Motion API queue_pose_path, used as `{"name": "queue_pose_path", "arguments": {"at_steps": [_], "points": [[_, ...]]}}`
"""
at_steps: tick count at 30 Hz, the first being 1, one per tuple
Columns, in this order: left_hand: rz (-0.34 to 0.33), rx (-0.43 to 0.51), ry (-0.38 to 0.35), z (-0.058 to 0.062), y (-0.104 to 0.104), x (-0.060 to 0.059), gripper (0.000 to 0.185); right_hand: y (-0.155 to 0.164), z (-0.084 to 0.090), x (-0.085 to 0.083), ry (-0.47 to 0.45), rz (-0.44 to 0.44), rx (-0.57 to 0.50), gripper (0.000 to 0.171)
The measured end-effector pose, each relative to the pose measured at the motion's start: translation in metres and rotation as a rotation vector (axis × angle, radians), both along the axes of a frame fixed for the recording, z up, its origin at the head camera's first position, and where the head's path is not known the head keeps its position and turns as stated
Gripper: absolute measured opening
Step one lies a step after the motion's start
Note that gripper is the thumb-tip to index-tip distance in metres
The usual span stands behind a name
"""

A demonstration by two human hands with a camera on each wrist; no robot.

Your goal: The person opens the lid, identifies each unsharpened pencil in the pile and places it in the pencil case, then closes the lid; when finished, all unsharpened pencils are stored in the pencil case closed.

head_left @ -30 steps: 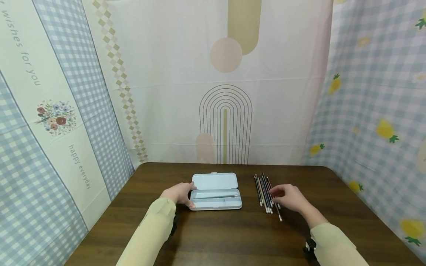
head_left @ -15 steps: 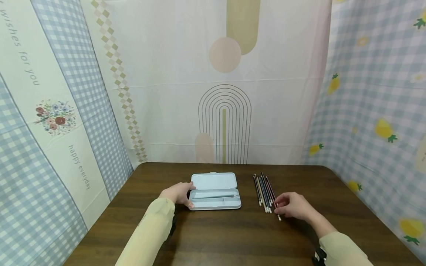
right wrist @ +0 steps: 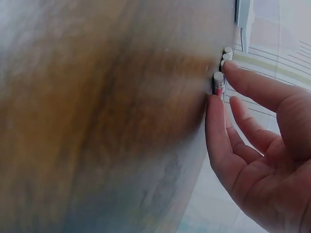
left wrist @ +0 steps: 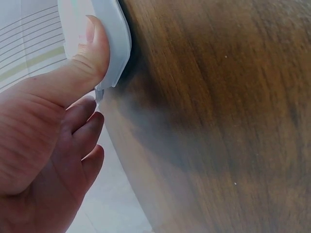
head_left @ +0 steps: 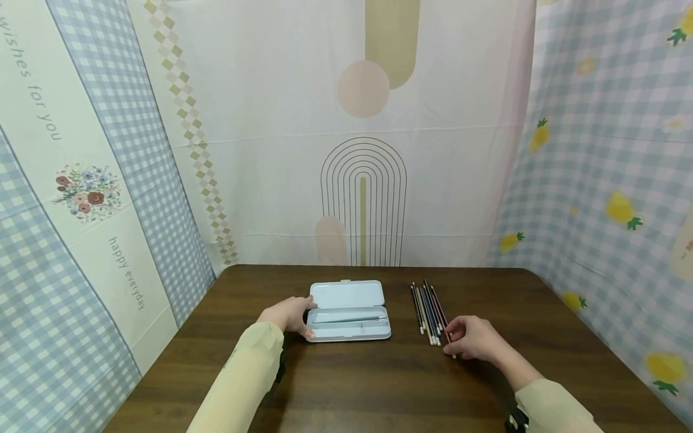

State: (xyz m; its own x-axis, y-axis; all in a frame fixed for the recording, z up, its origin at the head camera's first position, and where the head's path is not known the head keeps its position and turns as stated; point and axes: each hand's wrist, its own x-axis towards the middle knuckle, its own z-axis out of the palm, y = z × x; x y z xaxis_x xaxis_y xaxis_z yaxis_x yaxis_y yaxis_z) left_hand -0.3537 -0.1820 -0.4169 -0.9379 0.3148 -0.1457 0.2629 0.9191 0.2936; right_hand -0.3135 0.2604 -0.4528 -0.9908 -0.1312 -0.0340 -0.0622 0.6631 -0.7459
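We hold the left end of the open pencil case point(head_left: 338, 332) with our left hand point(head_left: 286, 314); right of it, our right hand point(head_left: 474, 338) pinches a red pencil point(head_left: 440, 308) near its eraser point(right wrist: 218, 77), beside other pencils point(head_left: 428, 314).

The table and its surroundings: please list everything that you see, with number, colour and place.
Table: one, dark brown, lower centre.
Pencil case: one, light blue, open, on the table.
Inner pencil: one, pale blue, in the case's rear compartment.
Loose pencils: too crowded to count, dark and tan, right of the case.
Reddish pencil: one, right edge of that group.
Back cloth: one, whitish, behind the table.
Left cloth: one, blue-white checks and white strip, left side.
Right cloth: one, blue-white checks with yellow fruit, right side.
Wrist devices: two, black, partly seen.
Sleeves: two, pale yellow, on both arms.
Left hand: one, gripping the case's left end.
Right hand: one, pinching the reddish pencil's near end.
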Motion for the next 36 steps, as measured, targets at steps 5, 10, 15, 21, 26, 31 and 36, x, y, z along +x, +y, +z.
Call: {"name": "queue_pose_path", "arguments": {"at_steps": [5, 10, 15, 21, 26, 31, 36], "points": [[-0.006, -0.012, 0.012, -0.0002, 0.0008, 0.0008, 0.081, -0.0002, -0.0002, 0.0002, -0.006, -0.008, -0.006, 0.037], [-0.001, -0.011, 0.008, -0.0021, 0.0005, -0.0014, 0.081, -0.0007, 0.0, -0.0006, -0.012, -0.012, 0.005, 0.038], [0.001, -0.004, 0.0, -0.0006, 0.0009, -0.0011, 0.081, -0.0027, 0.0004, -0.0012, -0.017, -0.024, 0.028, 0.038], [0.012, 0.005, -0.019, 0.001, 0.0007, 0.0014, 0.082, -0.0043, 0.0016, 0.0002, -0.018, -0.039, 0.029, 0.037], [0.006, 0.002, -0.008, -0.0011, -0.0005, -0.0007, 0.081, -0.005, 0.0021, 0.0026, -0.009, -0.039, 0.015, 0.037], [0.007, 0.005, -0.007, -0.0023, -0.0006, -0.0007, 0.081, -0.0053, 0.0026, 0.0045, -0.01, -0.043, 0.009, 0.036], [0.004, 0.001, -0.004, -0.001, 0.0002, -0.001, 0.081, -0.0055, 0.0037, 0.0061, -0.012, -0.045, -0.009, 0.036]]}}
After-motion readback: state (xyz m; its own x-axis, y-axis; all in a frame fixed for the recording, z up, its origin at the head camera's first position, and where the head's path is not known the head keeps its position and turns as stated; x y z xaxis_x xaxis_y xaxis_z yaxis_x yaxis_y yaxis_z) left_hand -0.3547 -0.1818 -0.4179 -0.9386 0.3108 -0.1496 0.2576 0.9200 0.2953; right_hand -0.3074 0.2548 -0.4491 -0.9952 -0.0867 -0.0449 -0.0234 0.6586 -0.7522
